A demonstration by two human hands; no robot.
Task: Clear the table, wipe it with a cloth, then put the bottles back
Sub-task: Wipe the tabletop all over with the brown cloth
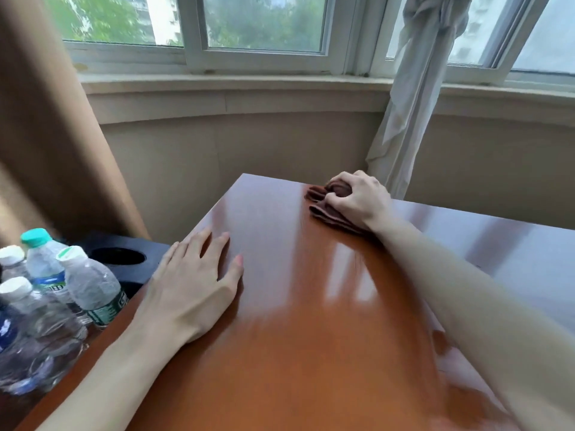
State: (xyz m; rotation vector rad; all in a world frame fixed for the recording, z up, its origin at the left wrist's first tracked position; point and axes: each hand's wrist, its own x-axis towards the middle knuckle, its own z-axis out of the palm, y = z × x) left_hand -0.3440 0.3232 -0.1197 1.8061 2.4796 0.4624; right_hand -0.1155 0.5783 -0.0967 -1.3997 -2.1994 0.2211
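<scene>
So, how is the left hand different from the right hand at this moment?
The left hand lies flat with straight, spread fingers; the right hand has curled fingers. The left hand holds nothing, while the right hand grips a bunched brown cloth. The left hand is near the table's left edge; the right hand is at the far edge. Both rest on the table.

Glossy reddish-brown wooden table (295,321), reflecting window light. At far right corner, crumpled brown cloth (323,209) under right hand (361,200). Near left edge, left hand (193,284) lying flat, fingers spread.
</scene>
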